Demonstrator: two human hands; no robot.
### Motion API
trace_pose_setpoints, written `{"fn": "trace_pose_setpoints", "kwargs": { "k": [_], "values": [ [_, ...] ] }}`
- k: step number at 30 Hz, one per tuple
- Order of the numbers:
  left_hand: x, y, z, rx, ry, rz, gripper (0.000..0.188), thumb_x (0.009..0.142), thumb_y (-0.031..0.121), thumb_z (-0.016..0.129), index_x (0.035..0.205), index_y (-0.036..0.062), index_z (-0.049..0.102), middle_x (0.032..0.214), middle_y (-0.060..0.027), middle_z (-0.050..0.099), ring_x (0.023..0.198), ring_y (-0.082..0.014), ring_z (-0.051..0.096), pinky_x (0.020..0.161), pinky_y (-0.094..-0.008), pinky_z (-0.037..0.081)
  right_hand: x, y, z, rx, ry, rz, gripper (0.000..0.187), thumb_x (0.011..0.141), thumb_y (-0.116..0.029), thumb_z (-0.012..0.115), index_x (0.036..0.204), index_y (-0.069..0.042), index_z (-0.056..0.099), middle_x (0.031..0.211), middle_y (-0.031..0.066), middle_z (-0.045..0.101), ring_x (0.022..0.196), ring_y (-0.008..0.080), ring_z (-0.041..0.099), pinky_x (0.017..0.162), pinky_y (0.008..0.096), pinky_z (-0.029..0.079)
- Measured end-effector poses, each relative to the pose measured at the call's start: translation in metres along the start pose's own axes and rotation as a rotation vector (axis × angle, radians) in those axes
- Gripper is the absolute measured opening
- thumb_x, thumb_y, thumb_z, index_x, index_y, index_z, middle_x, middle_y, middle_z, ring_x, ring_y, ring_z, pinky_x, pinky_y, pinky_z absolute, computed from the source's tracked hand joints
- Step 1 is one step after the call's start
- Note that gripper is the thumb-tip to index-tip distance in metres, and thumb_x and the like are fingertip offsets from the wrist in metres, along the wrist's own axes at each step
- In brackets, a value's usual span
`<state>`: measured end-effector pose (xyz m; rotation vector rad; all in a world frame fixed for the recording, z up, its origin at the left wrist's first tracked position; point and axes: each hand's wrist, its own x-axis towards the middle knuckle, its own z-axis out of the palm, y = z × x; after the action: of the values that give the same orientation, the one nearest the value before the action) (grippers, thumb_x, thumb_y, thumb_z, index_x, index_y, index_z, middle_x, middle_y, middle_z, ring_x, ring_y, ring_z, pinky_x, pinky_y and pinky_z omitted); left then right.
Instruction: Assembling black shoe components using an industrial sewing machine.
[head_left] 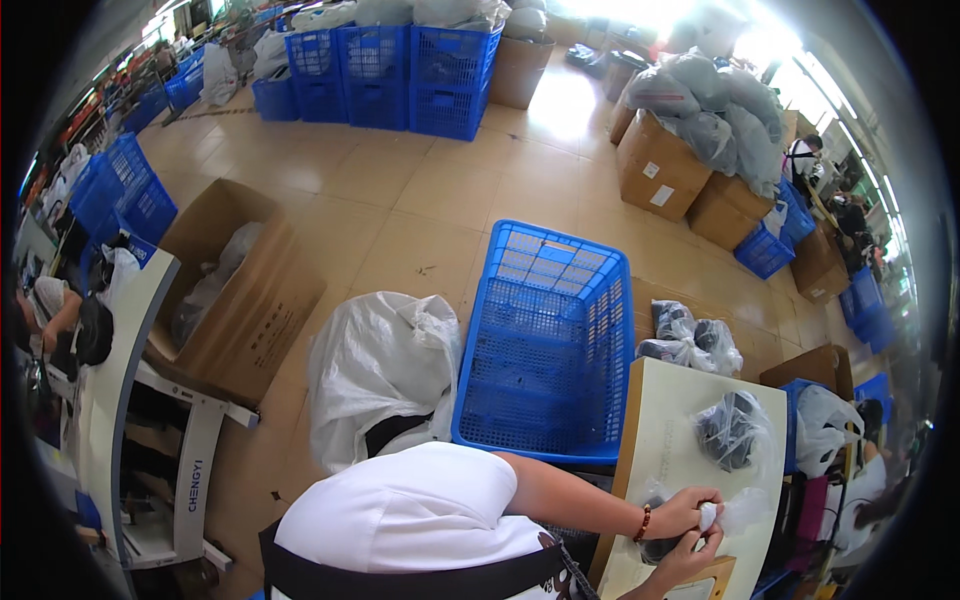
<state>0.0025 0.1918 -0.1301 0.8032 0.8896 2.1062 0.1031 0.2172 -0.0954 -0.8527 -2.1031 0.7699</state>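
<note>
Blue crate (548, 340): perforated rigid plastic, matt. Thin glossy plastic film is noted on bag (735, 428). Tabletop (670, 420): smooth, pale laminate.

Dark item under the left hand (688, 512) and right hand (692, 556) was mostly hidden by fingers and clear plastic bag (738, 510); kind unclear. Right forearm was cut off by the near edge. Far-right workers were too small to make out.

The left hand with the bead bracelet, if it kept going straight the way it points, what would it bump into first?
The left hand already grips a clear plastic bag. Past that lies only bare table to its edge, though depth is hard to judge.
</note>
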Motion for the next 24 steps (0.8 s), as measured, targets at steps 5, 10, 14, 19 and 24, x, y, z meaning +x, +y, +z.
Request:
{"fn": "trace_pose_setpoints", "kwargs": {
  "k": [5, 10, 14, 19, 24],
  "values": [
    [-0.001, 0.017, 0.004, -0.104, 0.094, 0.058, 0.009, 0.088, 0.002, 0.062, 0.096, 0.0006, 0.059, 0.085, -0.0031, 0.063, 0.083, -0.0081, 0.055, 0.072, -0.0273, 0.048, -0.002, 0.004, -0.002, 0.153, 0.061, 0.065, 0.045, 0.090, -0.023, 0.053, 0.118, 0.011, 0.060, 0.106, 0.0223, 0.065, 0.086, 0.0294, 0.061, 0.075, 0.0403, 0.052],
    [-0.007, 0.042, -0.023, 0.008, -0.119, -0.198, 0.020, 0.085, 0.010, 0.067, 0.103, 0.0004, 0.065, 0.089, -0.0018, 0.065, 0.085, -0.0080, 0.057, 0.074, -0.0266, 0.048, -0.004, 0.006, 0.004, 0.180, 0.162, -0.089, 0.039, 0.092, -0.030, 0.055, 0.106, 0.007, 0.057, 0.097, 0.0148, 0.059, 0.087, 0.0254, 0.056, 0.079, 0.0383, 0.048],
    [0.001, 0.047, -0.053, 0.102, -0.469, -0.275, 0.023, 0.084, 0.016, 0.070, 0.099, -0.0015, 0.069, 0.085, 0.0001, 0.066, 0.081, -0.0073, 0.057, 0.070, -0.0264, 0.049, -0.010, 0.011, 0.002, 0.067, 0.094, -0.152, 0.032, 0.086, -0.027, 0.054, 0.098, 0.002, 0.050, 0.089, 0.0074, 0.046, 0.085, 0.0199, 0.045, 0.080, 0.0336, 0.042],
    [0.013, 0.036, -0.068, -0.020, -0.687, -0.254, 0.018, 0.085, 0.007, 0.070, 0.101, -0.0016, 0.068, 0.088, 0.0004, 0.066, 0.083, -0.0076, 0.059, 0.076, -0.0249, 0.049, -0.017, 0.000, 0.002, 0.185, 0.063, -0.032, 0.014, 0.079, -0.010, 0.050, 0.088, -0.002, 0.043, 0.084, 0.0054, 0.038, 0.079, 0.0165, 0.038, 0.070, 0.0289, 0.036],
    [0.016, 0.036, -0.078, -0.269, -0.867, -0.384, 0.017, 0.094, 0.016, 0.067, 0.098, -0.0008, 0.068, 0.091, 0.0007, 0.064, 0.084, -0.0070, 0.055, 0.075, -0.0258, 0.047, -0.016, -0.017, 0.008, 0.260, -0.001, -0.027, 0.010, 0.079, -0.002, 0.049, 0.086, -0.002, 0.043, 0.085, 0.0040, 0.038, 0.078, 0.0137, 0.039, 0.069, 0.0258, 0.035]
  ]
}}
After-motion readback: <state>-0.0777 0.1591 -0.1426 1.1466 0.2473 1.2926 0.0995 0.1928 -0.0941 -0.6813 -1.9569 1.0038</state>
